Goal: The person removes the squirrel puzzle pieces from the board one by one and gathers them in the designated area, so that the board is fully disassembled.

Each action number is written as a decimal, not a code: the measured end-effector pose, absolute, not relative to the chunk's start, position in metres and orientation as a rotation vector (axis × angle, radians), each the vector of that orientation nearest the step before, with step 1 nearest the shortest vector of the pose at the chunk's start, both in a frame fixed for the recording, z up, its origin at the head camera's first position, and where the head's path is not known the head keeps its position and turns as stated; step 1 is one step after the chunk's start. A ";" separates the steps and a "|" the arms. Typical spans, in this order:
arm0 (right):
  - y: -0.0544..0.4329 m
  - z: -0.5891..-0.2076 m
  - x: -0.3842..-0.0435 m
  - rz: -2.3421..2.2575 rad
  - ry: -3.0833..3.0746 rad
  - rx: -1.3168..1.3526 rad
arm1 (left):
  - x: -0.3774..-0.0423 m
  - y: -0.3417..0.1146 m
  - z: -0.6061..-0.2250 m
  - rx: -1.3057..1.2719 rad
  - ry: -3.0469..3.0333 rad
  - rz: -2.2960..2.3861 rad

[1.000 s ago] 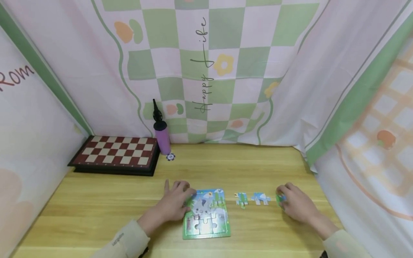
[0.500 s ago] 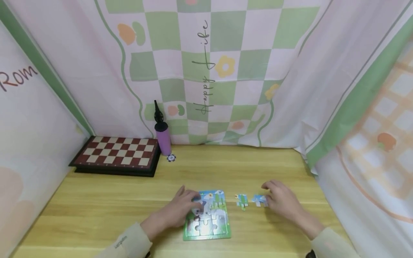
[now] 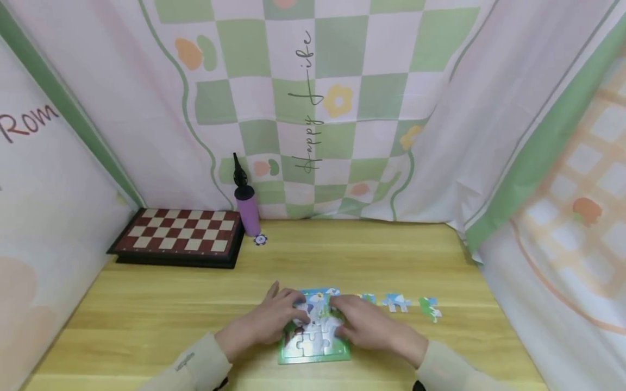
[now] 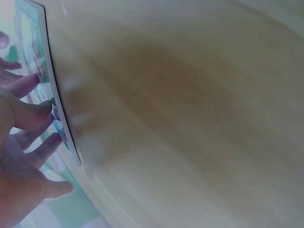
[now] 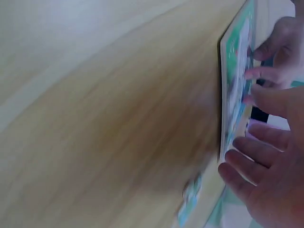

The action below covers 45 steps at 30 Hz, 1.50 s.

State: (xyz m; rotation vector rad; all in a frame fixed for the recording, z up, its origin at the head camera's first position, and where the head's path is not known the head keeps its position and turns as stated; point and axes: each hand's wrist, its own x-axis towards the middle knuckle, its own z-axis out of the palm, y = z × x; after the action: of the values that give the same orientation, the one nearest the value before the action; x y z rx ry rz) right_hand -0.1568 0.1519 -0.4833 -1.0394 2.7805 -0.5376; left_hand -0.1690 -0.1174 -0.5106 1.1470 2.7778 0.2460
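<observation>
A square jigsaw puzzle in a green-edged tray (image 3: pixel 313 359) lies on the wooden table, with an animal picture and visible piece joints. My left hand (image 3: pixel 276 319) rests on its left side, fingers bent loosely with the tips on the picture. Over the right side is my right hand (image 3: pixel 369 325), its fingers spread and slightly bent near the picture; the right wrist view shows these fingers (image 5: pixel 249 164) extended. I see no loose piece in either hand. Right of the tray lie a blue puzzle piece (image 3: pixel 396 302) and a green one (image 3: pixel 430 308). Another piece (image 3: pixel 368 297) is mostly hidden behind the right hand.
A chessboard box (image 3: pixel 178 233) sits at the back left, beside a purple pump (image 3: pixel 248 214) with a black nozzle. A small poker chip (image 3: pixel 261 239) lies by the pump. Printed curtains (image 3: pixel 337 179) stand behind the table.
My right hand has left the green piece at the far right and moved left to the puzzle tray. My left hand has shifted slightly right, further over the picture.
</observation>
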 end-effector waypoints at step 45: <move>0.113 -0.479 -0.175 -0.330 2.654 -0.920 | -0.167 -0.107 -0.502 1.133 2.731 0.110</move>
State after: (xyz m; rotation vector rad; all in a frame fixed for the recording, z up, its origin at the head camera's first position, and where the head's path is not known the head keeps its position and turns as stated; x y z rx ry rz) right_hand -0.1753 0.1132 -0.4792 -0.9204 2.6538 -0.3297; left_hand -0.1666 -0.1067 -0.5022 1.1330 2.7309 0.1098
